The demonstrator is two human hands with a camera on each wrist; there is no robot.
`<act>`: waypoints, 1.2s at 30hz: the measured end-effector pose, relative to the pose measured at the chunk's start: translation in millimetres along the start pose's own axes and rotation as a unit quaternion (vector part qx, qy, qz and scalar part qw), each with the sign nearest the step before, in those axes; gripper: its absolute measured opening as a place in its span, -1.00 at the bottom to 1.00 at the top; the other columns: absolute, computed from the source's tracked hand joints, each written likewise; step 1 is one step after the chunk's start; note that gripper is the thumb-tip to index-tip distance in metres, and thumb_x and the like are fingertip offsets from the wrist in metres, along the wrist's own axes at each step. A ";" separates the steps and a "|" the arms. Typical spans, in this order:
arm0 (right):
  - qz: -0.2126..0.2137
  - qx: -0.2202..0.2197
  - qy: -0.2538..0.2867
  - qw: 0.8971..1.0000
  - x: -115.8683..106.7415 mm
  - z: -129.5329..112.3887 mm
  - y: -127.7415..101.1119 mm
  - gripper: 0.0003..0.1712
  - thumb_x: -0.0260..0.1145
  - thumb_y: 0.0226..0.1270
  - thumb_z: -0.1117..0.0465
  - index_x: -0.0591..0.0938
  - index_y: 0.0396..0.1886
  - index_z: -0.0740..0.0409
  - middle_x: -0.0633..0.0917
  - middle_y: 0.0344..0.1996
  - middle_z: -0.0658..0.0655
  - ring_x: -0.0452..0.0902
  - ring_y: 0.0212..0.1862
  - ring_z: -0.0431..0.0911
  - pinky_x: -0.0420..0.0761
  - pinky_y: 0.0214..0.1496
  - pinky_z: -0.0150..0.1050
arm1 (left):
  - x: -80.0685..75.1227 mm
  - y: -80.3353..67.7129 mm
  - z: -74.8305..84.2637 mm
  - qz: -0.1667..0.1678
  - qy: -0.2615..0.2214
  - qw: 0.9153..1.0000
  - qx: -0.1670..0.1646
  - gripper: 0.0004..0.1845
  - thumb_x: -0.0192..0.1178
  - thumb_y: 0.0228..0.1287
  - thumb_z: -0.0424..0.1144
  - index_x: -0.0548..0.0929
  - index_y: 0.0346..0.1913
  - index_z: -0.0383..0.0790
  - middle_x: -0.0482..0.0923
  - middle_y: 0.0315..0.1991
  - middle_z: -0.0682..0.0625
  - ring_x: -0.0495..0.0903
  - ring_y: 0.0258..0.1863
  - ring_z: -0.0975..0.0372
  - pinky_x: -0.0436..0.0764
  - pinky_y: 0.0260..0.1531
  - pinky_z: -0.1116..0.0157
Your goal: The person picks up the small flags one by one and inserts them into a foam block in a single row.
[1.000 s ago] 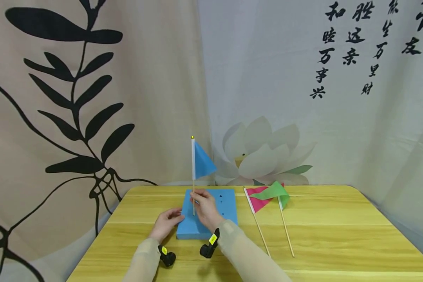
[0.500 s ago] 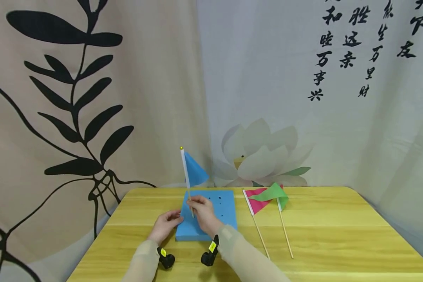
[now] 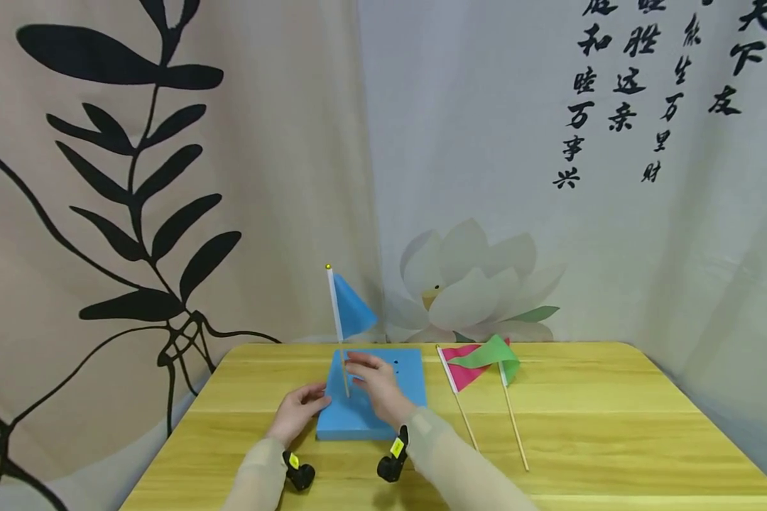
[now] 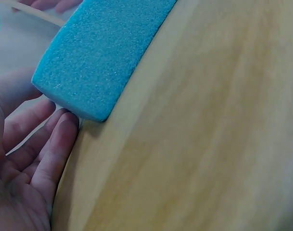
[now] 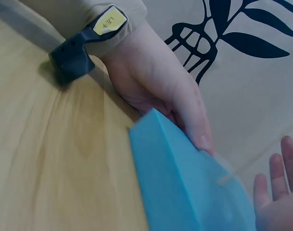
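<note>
A blue pennant flag (image 3: 353,312) with a white sleeve and gold tip stands in the blue foam block (image 3: 341,430), its stick leaning slightly left. My right hand (image 3: 383,389) is just right of the stick, fingers loosely extended and holding nothing. The right wrist view shows those fingers spread apart from the stick (image 5: 226,180). At the block's left edge is my left hand (image 3: 297,410). Its thumb lies on the top face, and relaxed fingertips touch the side, as the left wrist view shows. Small dark holes (image 3: 396,370) show in the block's right part.
Right of the block, a pink pennant flag (image 3: 465,376) and a green pennant flag (image 3: 493,353) lie on the wooden table (image 3: 588,419), the green cloth overlapping the pink. Behind the table hangs a printed curtain (image 3: 307,177).
The blue flag tilted left between the two earlier frames. My right hand has since let go of its stick and moved slightly right, fingers opening. My left hand stays at the block.
</note>
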State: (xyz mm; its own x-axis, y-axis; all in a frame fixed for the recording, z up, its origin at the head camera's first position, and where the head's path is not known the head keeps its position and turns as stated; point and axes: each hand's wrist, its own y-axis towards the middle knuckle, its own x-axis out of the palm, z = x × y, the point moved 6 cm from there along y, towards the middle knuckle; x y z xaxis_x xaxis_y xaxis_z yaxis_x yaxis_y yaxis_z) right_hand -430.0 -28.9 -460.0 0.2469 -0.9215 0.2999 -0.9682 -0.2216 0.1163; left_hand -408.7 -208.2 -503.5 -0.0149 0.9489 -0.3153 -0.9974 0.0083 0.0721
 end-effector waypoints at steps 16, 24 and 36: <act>0.068 0.004 -0.234 0.970 -141.9 -83.1 -68.6 -0.73 0.33 0.31 0.30 0.65 -0.12 0.46 0.68 -0.40 0.18 0.58 -0.36 0.11 0.65 -0.13 0.06 | -2.5 0.0 -4.1 0.003 0.005 1.000 0.003 -0.50 0.32 0.28 -0.22 0.54 0.18 -0.46 0.59 -0.02 -0.19 0.56 -0.02 0.03 0.60 -0.06 0.13; 0.134 0.040 -0.331 0.933 -236.8 -81.8 -98.8 -0.78 0.36 0.27 0.26 0.68 -0.24 0.38 0.65 -0.45 0.13 0.49 -0.49 -0.09 0.59 -0.45 -0.20 | -0.6 2.7 -4.4 -0.003 0.007 1.000 -0.009 -0.49 0.32 0.27 -0.18 0.55 0.20 -0.40 0.58 0.01 -0.16 0.55 0.00 0.04 0.60 -0.05 0.15; 0.145 0.112 -0.371 0.910 -278.7 -71.0 -131.7 -0.82 0.46 0.12 0.23 0.67 -0.42 0.28 0.59 -0.63 0.08 0.39 -0.66 -0.20 0.44 -0.66 -0.37 | 2.0 1.7 -2.7 -0.006 0.010 1.000 -0.010 -0.47 0.31 0.28 -0.17 0.53 0.21 -0.42 0.57 0.02 -0.17 0.54 0.00 0.06 0.60 -0.06 0.18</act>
State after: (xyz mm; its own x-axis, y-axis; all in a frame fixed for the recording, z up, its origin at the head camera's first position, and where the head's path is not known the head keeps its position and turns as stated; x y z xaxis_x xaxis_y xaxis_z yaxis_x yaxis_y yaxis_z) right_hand -368.4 279.7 -491.7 -0.0363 -0.8946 -0.4454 -0.9928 0.0832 -0.0862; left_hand -410.7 -207.2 -506.6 -0.0039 0.9422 -0.3350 -0.9987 0.0131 0.0484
